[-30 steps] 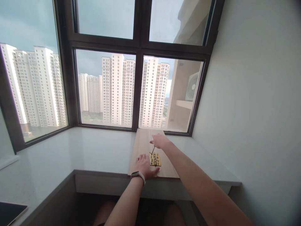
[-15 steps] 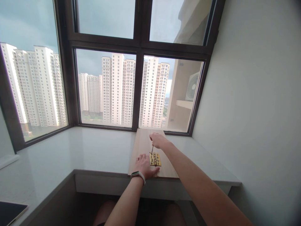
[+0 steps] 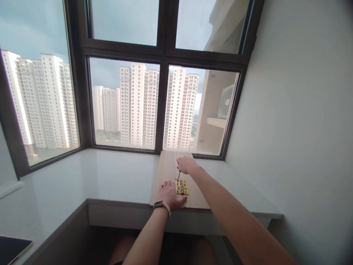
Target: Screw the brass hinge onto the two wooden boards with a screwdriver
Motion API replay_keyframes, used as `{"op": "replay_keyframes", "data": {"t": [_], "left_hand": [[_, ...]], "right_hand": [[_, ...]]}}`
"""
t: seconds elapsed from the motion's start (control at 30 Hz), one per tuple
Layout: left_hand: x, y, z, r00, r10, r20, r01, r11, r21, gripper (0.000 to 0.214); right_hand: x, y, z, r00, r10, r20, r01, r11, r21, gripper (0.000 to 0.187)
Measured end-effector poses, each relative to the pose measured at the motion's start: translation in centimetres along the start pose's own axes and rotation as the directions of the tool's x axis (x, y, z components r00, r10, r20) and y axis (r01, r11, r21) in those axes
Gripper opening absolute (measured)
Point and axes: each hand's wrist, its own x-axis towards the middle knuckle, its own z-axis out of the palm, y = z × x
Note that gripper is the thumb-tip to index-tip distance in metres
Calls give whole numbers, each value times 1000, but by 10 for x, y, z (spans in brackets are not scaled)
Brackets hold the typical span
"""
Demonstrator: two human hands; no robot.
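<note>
A gold-coloured hinge point(image 3: 185, 187) lies unfolded on a pale wooden board point(image 3: 166, 167), with dark marks or screws on both leaves. My left hand point(image 3: 168, 195) rests flat on the board along the hinge's left side, its fingers spread and thumb reaching below the hinge. My right hand point(image 3: 187, 165) is above the far side of the hinge, closed around a thin screwdriver point(image 3: 179, 176). The tool slants down, and its lower end meets the upper left part of the hinge. The handle is hidden within my fingers.
The board lies on a white window sill point(image 3: 121, 176) whose front edge drops off before my legs. A dark-framed window point(image 3: 162, 106) stands behind it, a white wall point(image 3: 298, 129) to the right. A dark flat device point(image 3: 13, 248) lies at the lower left.
My right hand has shifted very slightly to the right, and its grip on the screwdriver has turned a little. My left hand and the hinge have stayed in place.
</note>
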Motion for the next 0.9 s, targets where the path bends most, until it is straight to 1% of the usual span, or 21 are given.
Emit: {"op": "replay_keyframes", "data": {"t": [0.07, 0.2, 0.27, 0.33, 0.4, 0.47, 0.57, 0.73, 0.8, 0.9], "left_hand": [[0, 0, 0, 1000, 1, -1, -1, 1000, -6, 93], [1, 0, -1, 1000, -10, 11, 10, 1000, -11, 91], [1, 1, -1, 1000, -8, 11, 8, 1000, -12, 90], [0, 1, -2, 1000, -8, 13, 8, 1000, -8, 91], [0, 2, -2, 1000, -8, 22, 8, 1000, -5, 93], [0, 2, -4, 999, -9, 36, 10, 1000, -5, 96], [-1, 2, -4, 999, -6, 45, 6, 1000, -6, 99], [-1, 0, -2, 999, 34, 8, -34, 999, -22, 97], [-1, 0, -2, 999, 45, 2, -45, 999, -31, 92], [-2, 0, -4, 998, 64, 12, -63, 997, -44, 84]], "right_hand": [[0, 1, 0, 999, -34, 4, 34, 999, 9, 21], [0, 2, 2, 998, -55, 17, 54, 998, 34, 25], [1, 3, 4, 999, -29, 20, 28, 998, 52, 30], [0, 4, 5, 1000, 15, 18, -16, 997, 73, 41], [0, 5, 5, 998, 58, 5, -59, 996, 69, 45], [-1, 5, 4, 997, 78, -15, -77, 997, 29, 42], [-2, 4, 3, 997, 70, -34, -71, 997, -15, 32], [-1, 2, 0, 999, 27, -37, -26, 1000, 17, 23], [0, 1, 0, 999, 3, -33, -2, 999, 43, 23], [1, 0, 2, 1000, -19, -17, 20, 996, 83, 28]]}}
